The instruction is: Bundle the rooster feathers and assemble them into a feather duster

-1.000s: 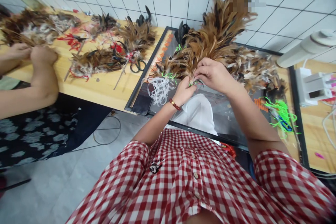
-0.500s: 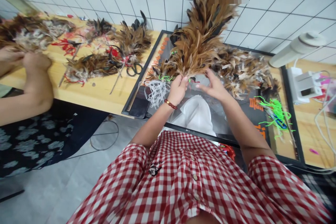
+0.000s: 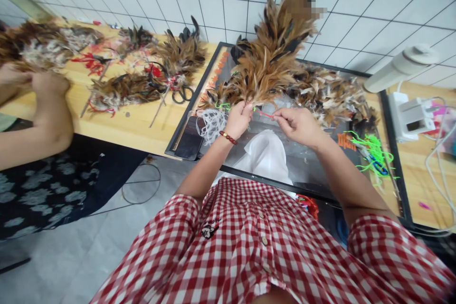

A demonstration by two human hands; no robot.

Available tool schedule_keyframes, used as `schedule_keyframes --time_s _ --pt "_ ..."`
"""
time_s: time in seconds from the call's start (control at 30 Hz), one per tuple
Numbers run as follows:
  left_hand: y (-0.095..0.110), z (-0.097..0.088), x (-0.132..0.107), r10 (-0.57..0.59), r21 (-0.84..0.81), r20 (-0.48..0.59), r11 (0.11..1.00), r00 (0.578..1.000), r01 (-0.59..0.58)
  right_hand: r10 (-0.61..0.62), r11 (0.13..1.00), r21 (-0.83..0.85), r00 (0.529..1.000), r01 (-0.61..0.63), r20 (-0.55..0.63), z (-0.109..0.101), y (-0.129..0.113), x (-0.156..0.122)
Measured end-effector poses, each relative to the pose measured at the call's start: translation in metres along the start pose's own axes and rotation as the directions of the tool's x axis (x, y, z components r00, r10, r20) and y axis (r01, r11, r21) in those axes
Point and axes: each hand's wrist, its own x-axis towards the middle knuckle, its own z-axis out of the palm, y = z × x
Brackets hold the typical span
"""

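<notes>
My left hand (image 3: 238, 118) is closed round the base of a big bundle of brown feathers (image 3: 270, 59) that stands up and leans to the right. My right hand (image 3: 297, 126) is pinched on a thin red string (image 3: 264, 114) stretched from the bundle's base. Both hands hover over a dark framed board (image 3: 309, 171) on the table. A white cloth (image 3: 265, 154) lies just below my hands.
A pile of loose feathers (image 3: 331, 92) lies on the board, with green strings (image 3: 375, 149) to its right, white strings (image 3: 212, 123) and a phone (image 3: 188, 140) to its left. Scissors (image 3: 182, 94) and feather bundles (image 3: 123, 88) cover the wooden table. Another person's hands (image 3: 42, 85) work at far left.
My right hand, open half a second ago, has closed on the red string and drawn it to the right. The feather bundle has tilted a little more to the right.
</notes>
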Motion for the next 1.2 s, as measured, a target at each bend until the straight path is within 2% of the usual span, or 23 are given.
schedule_keyframes --time_s 0.07,0.13,0.2,0.27,0.3,0.37,0.47,0.57,0.67,0.73,0.77,0.8,0.83,0.87,0.9,0.93,0.97,1.0,1.03,1.07,1.1,1.17,1.2 --pt "-0.002 0.004 -0.004 0.068 0.151 0.088 0.985 0.994 -0.081 -0.159 0.952 -0.262 0.987 0.159 0.021 -0.013 -0.014 0.017" --pt "0.0 0.01 -0.014 0.122 0.281 0.2 0.943 0.972 -0.176 -0.254 0.863 -0.42 0.959 0.282 0.122 -0.023 -0.019 0.043" --pt "0.007 0.016 -0.026 0.148 0.413 0.301 0.87 0.942 -0.269 -0.306 0.816 -0.44 0.926 0.375 0.221 -0.025 -0.015 0.072" --pt "0.015 0.018 -0.037 0.153 0.553 0.382 0.752 0.912 -0.358 -0.322 0.809 -0.418 0.906 0.414 0.275 -0.016 -0.001 0.097" --pt "0.019 0.018 -0.041 0.146 0.615 0.411 0.684 0.9 -0.392 -0.318 0.824 -0.401 0.912 0.401 0.259 -0.008 0.007 0.107" --pt "0.025 0.016 -0.047 0.122 0.715 0.434 0.556 0.893 -0.424 -0.293 0.872 -0.366 0.945 0.326 0.145 0.014 0.025 0.122" --pt "0.027 0.011 -0.052 0.099 0.824 0.39 0.407 0.916 -0.394 -0.262 0.912 -0.335 0.965 0.236 -0.033 0.046 0.049 0.136" --pt "0.024 0.008 -0.054 0.113 0.87 0.355 0.324 0.928 -0.372 -0.236 0.919 -0.331 0.971 0.214 -0.029 0.065 0.056 0.151" --pt "0.021 0.006 -0.053 0.114 0.854 0.413 0.297 0.904 -0.427 -0.173 0.923 -0.333 0.981 0.193 0.089 0.063 0.027 0.166" --pt "0.019 0.005 -0.048 0.132 0.804 0.446 0.375 0.885 -0.461 -0.104 0.889 -0.41 0.964 0.201 0.247 0.044 -0.012 0.167" --pt "0.018 0.004 -0.045 0.16 0.764 0.429 0.46 0.889 -0.452 -0.054 0.847 -0.486 0.944 0.217 0.326 0.029 -0.034 0.163" --pt "0.018 0.002 -0.042 0.184 0.703 0.388 0.574 0.903 -0.419 0.016 0.776 -0.589 0.926 0.227 0.378 0.011 -0.056 0.155" --pt "0.018 -0.001 -0.038 0.191 0.607 0.325 0.708 0.926 -0.36 0.027 0.693 -0.67 0.919 0.266 0.393 -0.009 -0.075 0.142" --pt "0.02 -0.003 -0.035 0.161 0.465 0.262 0.843 0.951 -0.271 -0.088 0.636 -0.701 0.933 0.323 0.35 -0.029 -0.089 0.126" --pt "0.022 -0.006 -0.032 0.093 0.283 0.22 0.947 0.971 -0.155 -0.204 0.648 -0.687 0.944 0.328 0.258 -0.048 -0.098 0.106" --pt "0.026 -0.009 -0.029 0.004 0.083 0.21 0.996 0.978 -0.022 -0.313 0.719 -0.623 0.944 0.307 0.104 -0.062 -0.1 0.086" --pt "0.031 -0.012 -0.028 -0.083 -0.105 0.234 0.988 0.969 0.11 -0.393 0.815 -0.487 0.917 0.312 -0.07 -0.071 -0.097 0.065" --pt "0.036 -0.014 -0.027 -0.151 -0.259 0.275 0.939 0.95 0.225 -0.394 0.897 -0.311 0.885 0.313 -0.246 -0.072 -0.088 0.045" --pt "0.041 -0.016 -0.026 -0.2 -0.373 0.314 0.873 0.928 0.314 -0.29 0.957 -0.125 0.852 0.261 -0.437 -0.067 -0.076 0.029" --pt "0.046 -0.018 -0.026 -0.232 -0.452 0.347 0.808 0.909 0.379 -0.142 0.981 0.023 0.797 0.192 -0.587 -0.056 -0.062 0.015" --pt "0.049 -0.018 -0.025 -0.255 -0.51 0.37 0.748 0.893 0.425 -0.005 0.981 0.147 0.781 0.124 -0.625 -0.04 -0.047 0.005" --pt "0.052 -0.018 -0.025 -0.292 -0.584 0.405 0.647 0.866 0.491 0.219 0.929 0.364 0.893 -0.067 -0.394 -0.002 -0.024 -0.006" --pt "0.051 -0.017 -0.026 -0.307 -0.606 0.416 0.608 0.856 0.513 0.279 0.891 0.431 0.921 -0.142 -0.273 0.016 -0.016 -0.009"
